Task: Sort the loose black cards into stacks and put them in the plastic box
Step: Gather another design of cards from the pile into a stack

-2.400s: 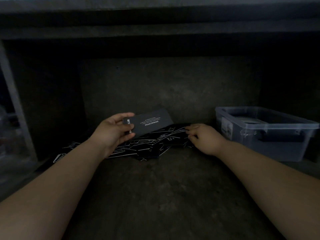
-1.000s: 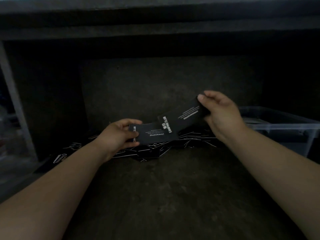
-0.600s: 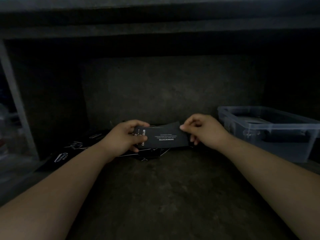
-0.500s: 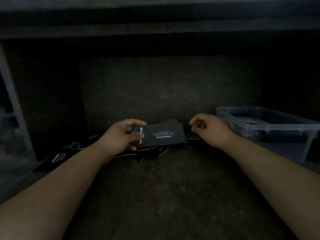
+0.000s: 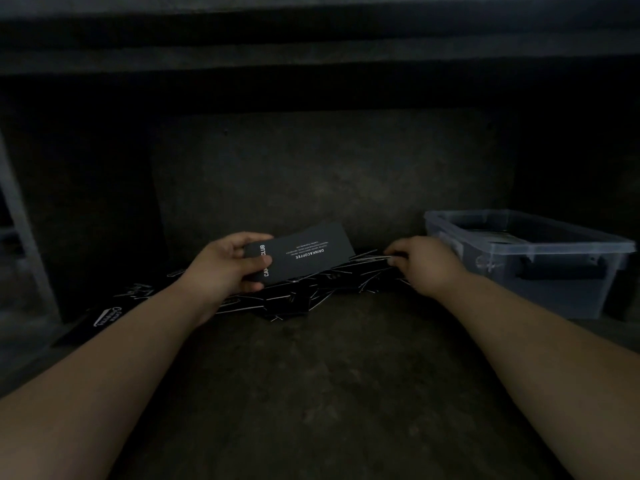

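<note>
left hand (image 5: 225, 268) fingers grip card stack (image 5: 304, 254) above card pile (image 5: 311, 294); right hand (image 5: 426, 263) fingers bent at pile's right edge, hold unclear

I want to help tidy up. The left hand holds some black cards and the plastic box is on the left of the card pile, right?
Not quite. The head view shows the clear plastic box to the right of the pile of loose black cards, not the left. The left hand does hold a stack of black cards.
</note>
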Motion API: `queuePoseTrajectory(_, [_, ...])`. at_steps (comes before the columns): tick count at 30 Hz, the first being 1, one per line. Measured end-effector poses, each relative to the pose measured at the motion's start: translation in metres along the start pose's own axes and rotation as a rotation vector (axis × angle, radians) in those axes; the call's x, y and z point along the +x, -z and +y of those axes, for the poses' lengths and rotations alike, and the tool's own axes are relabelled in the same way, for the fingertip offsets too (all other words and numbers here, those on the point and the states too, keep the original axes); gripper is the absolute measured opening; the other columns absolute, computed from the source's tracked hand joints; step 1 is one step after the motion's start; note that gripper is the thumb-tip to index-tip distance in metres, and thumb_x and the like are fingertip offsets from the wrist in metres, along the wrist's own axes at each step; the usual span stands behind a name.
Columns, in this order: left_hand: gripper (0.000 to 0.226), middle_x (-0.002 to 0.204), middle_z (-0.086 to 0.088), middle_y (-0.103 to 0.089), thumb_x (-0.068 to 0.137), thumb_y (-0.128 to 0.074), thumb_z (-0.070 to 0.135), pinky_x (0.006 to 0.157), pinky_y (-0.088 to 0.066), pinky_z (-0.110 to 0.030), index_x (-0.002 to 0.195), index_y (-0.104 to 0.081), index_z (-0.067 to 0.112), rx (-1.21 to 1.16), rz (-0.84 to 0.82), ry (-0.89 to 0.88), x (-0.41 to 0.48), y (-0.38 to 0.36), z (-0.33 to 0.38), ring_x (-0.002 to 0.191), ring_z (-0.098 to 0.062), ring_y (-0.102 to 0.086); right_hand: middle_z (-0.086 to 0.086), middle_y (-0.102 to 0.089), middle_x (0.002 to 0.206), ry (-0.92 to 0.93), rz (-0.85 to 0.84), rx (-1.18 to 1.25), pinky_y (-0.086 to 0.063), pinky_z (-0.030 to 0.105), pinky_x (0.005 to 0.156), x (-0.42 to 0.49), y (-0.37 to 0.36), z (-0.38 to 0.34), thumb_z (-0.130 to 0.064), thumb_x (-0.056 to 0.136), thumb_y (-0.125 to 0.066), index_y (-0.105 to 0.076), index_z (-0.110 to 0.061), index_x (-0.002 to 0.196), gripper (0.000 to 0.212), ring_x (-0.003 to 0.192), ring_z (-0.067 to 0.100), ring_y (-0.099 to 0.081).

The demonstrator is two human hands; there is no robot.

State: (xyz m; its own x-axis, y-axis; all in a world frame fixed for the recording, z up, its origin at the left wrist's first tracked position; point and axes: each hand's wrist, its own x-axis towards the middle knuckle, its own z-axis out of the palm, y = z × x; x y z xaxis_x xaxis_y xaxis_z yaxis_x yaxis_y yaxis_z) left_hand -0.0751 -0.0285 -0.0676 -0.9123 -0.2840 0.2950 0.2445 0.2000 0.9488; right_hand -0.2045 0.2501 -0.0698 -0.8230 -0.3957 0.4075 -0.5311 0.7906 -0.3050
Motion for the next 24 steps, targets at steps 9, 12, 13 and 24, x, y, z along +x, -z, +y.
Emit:
queuePoseTrajectory(9, [0.029,0.095,0.002,-0.070,0.091,-0.064,0.003,0.054,-0.054,-0.018,0.110,-0.066,0.025,-0.025,0.032,0.010,0.000,0.003,0.000,0.078,-0.011,-0.067,-0.006,-0.063,0.097,0.099,0.060,0.111,-0.042,0.026,0.073,-0.006,0.011,-0.007,-0.028,0.087,-0.073,-0.072,-0.021,0.100,0.014,0.092,0.012,-0.060])
queuePoseTrajectory(12, [0.029,0.095,0.001,-0.071,0.091,-0.065,0.003,0.054,-0.053,-0.019,0.108,-0.067,0.026,-0.002,0.026,0.013,0.000,0.003,-0.001,0.077,-0.011,-0.067,-0.006,-0.064,0.101,0.113,-0.126,0.046,-0.041,0.018,0.075,-0.005,0.006,-0.008,-0.015,0.087,-0.073,-0.069,-0.021,0.117,0.031,0.092,0.008,-0.059])
queuePoseTrajectory(13, [0.029,0.095,0.002,-0.071,0.091,-0.065,0.004,0.054,-0.053,-0.019,0.109,-0.067,0.026,0.002,0.028,0.015,0.001,0.003,-0.001,0.077,-0.010,-0.067,-0.002,-0.065,0.107,0.117,-0.141,0.001,-0.042,0.018,0.078,-0.004,0.004,-0.008,-0.012,0.089,-0.071,-0.067,-0.022,0.124,0.037,0.093,0.008,-0.058])
queuePoseTrajectory(24, [0.029,0.095,0.001,-0.069,0.091,-0.064,0.001,0.054,-0.055,-0.018,0.110,-0.066,0.023,-0.022,0.046,0.013,0.001,0.002,0.001,0.077,-0.011,-0.067,-0.010,-0.055,0.094,0.183,0.243,0.113,-0.043,0.026,0.078,-0.003,0.015,-0.013,-0.028,0.087,-0.073,-0.072,-0.031,0.105,0.018,0.088,0.008,-0.057])
